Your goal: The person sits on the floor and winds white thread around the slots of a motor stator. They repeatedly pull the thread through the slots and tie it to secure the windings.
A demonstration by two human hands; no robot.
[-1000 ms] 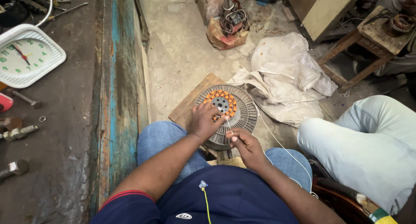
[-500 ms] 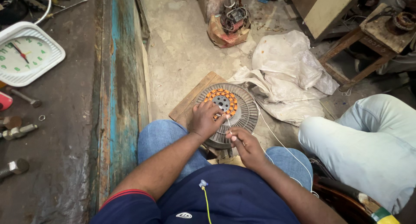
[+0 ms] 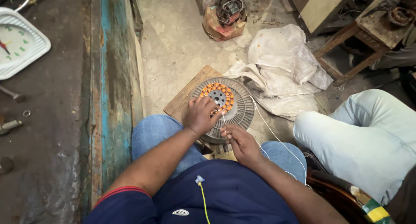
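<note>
A round grey finned motor body (image 3: 240, 109) with a ring of orange copper windings (image 3: 218, 94) rests on a wooden board (image 3: 184, 100) just past my knees. My left hand (image 3: 200, 115) lies on the near left side of the windings, fingers curled against them. My right hand (image 3: 239, 141) sits just below the motor rim and pinches a thin pale thread (image 3: 273, 135). That thread runs from the windings out to the right and back toward my lap.
A worn workbench (image 3: 52, 133) with a blue edge runs along the left, carrying a white dial scale (image 3: 19, 42) and small metal parts. Crumpled white sacks (image 3: 281, 72), a wooden stool (image 3: 359, 46) and another motor (image 3: 229, 11) lie ahead. Another person's leg (image 3: 364, 137) is close on the right.
Both hands stay at the motor; my right hand has edged slightly along the thread. The view has shifted a little, nothing else moved.
</note>
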